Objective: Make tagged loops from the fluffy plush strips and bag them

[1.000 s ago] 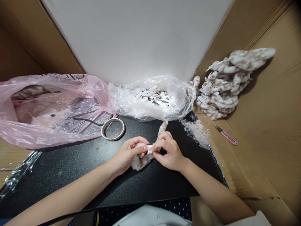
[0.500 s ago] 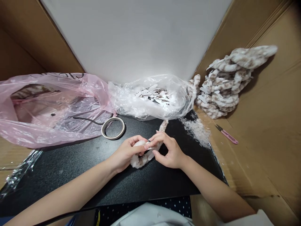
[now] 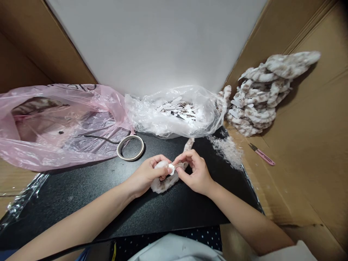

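Note:
Low over the black tabletop, my left hand (image 3: 149,172) is closed around one end of a fluffy white and brown fur strip (image 3: 161,186). A small white tab (image 3: 171,169) pokes out beside my left thumb tip. My right hand (image 3: 194,170) pinches close to that tab, thumb and forefinger together; the bit between its fingertips is too small to make out. The strip curves beneath both hands, and its far end shows above my right fingers.
Behind my hands lies a clear plastic bag (image 3: 152,121) of white tabs. A pink bag (image 3: 108,105) and a tape roll (image 3: 130,158) are on the left. On the right are a fur-strip pile (image 3: 261,98), loose fluff (image 3: 227,149) and pink thread snips (image 3: 262,154).
My right thumb has come up to meet the forefinger, closing its gap. The white tab by my left thumb now shows more plainly. My left hand has stayed nearly still.

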Tool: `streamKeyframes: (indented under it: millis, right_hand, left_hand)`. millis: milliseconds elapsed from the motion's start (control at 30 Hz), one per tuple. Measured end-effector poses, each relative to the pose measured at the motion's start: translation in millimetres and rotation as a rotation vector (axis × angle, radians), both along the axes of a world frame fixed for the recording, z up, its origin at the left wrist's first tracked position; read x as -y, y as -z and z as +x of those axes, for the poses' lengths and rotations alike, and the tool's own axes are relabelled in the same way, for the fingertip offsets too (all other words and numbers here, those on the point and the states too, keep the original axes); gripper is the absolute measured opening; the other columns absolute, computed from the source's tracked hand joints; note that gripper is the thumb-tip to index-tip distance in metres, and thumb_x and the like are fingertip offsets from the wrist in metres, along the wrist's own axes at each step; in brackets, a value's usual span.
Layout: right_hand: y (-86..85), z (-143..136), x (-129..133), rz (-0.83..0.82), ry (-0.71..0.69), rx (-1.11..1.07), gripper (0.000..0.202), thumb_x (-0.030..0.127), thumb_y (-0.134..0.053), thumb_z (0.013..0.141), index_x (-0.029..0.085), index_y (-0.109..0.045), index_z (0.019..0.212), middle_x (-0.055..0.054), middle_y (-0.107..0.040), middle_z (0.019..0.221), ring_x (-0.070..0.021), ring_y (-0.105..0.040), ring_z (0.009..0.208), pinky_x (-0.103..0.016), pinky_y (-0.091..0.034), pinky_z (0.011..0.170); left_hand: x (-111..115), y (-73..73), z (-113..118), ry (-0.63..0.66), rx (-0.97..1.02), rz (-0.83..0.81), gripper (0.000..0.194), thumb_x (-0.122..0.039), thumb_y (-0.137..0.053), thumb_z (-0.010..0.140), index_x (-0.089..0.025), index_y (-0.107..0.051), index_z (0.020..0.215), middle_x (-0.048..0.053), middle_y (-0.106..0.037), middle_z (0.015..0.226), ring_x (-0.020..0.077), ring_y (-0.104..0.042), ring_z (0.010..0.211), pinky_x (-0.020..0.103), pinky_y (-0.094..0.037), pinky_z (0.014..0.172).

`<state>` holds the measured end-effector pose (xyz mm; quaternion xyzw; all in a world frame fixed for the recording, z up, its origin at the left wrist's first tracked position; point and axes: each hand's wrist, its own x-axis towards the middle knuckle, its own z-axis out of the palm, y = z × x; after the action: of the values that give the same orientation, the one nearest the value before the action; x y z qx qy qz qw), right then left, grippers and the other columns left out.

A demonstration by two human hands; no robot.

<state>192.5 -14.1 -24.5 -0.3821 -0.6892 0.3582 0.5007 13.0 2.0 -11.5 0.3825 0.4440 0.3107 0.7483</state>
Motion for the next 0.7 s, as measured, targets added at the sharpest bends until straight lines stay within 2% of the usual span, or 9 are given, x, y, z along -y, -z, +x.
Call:
streamKeyframes:
  millis: [200, 367, 433, 533, 633, 700]
  right_hand:
    - [-8.0, -3.4, -0.2, -0.267, -0.036, -0.176, 0.028, 0.013, -0.063, 0.072, 0.023, -0.045, 0.092, 0.001, -0.065, 0.080, -0.0130, -0.061, 0.073, -0.026, -0.049, 0.066]
    - [-9.7, -2.5, -3.3, -0.440, -0.116, -0.281, 0.037, 0.016, -0.068, 0.070, 0.024, -0.041, 0.094, 0.003, -0.064, 0.076, -0.0095, -0.057, 0.062, -0.024, -0.047, 0.060]
    - [-9.3, 0.1, -5.9, -0.510, -0.163, -0.317, 0.041, 0.018, -0.070, 0.070, 0.025, -0.040, 0.096, 0.004, -0.064, 0.076, -0.0086, -0.056, 0.059, -0.023, -0.047, 0.058]
    - [-9.6, 4.3, -8.9, -0.582, -0.208, -0.375, 0.043, 0.026, -0.072, 0.071, 0.025, -0.040, 0.100, 0.001, -0.065, 0.084, -0.0105, -0.060, 0.065, -0.026, -0.051, 0.063]
    - [-11.4, 4.9, -7.1, -0.516, -0.216, -0.322, 0.043, 0.030, -0.073, 0.072, 0.024, -0.044, 0.104, -0.006, -0.063, 0.105, -0.0153, -0.064, 0.086, -0.032, -0.054, 0.076]
    - [-12.6, 2.4, -3.5, -0.398, -0.193, -0.161, 0.050, 0.028, -0.077, 0.068, 0.024, -0.046, 0.108, -0.006, -0.061, 0.110, -0.0174, -0.064, 0.092, -0.033, -0.053, 0.081]
  left_hand:
    - [-0.7, -1.9, -2.0, 0.032, -0.086, 0.137, 0.029, -0.027, -0.081, 0.061, -0.014, -0.058, 0.074, -0.003, -0.061, 0.062, 0.0067, -0.049, 0.052, 0.017, -0.038, 0.051]
    - [-0.7, -6.8, -1.5, 0.019, -0.185, 0.279, 0.023, -0.018, -0.078, 0.057, -0.013, -0.059, 0.068, -0.002, -0.062, 0.062, 0.0078, -0.050, 0.053, 0.018, -0.039, 0.052]
    - [-1.4, -6.7, -1.2, 0.027, -0.174, 0.237, 0.022, -0.019, -0.078, 0.057, -0.014, -0.060, 0.068, -0.002, -0.061, 0.059, 0.0072, -0.049, 0.050, 0.018, -0.037, 0.050]
    - [-2.7, -5.4, -0.6, 0.020, -0.080, 0.065, 0.023, -0.024, -0.078, 0.058, -0.014, -0.059, 0.068, -0.004, -0.056, 0.053, 0.0054, -0.043, 0.044, 0.016, -0.032, 0.045]
    - [-3.6, -5.5, 0.1, -0.035, -0.002, -0.070, 0.029, -0.027, -0.079, 0.057, -0.015, -0.055, 0.064, -0.005, -0.051, 0.050, 0.0045, -0.041, 0.043, 0.014, -0.029, 0.043]
    - [-3.9, -6.5, 0.6, -0.048, 0.017, -0.120, 0.031, -0.028, -0.080, 0.058, -0.015, -0.053, 0.064, -0.005, -0.049, 0.048, 0.0040, -0.039, 0.042, 0.013, -0.028, 0.043]
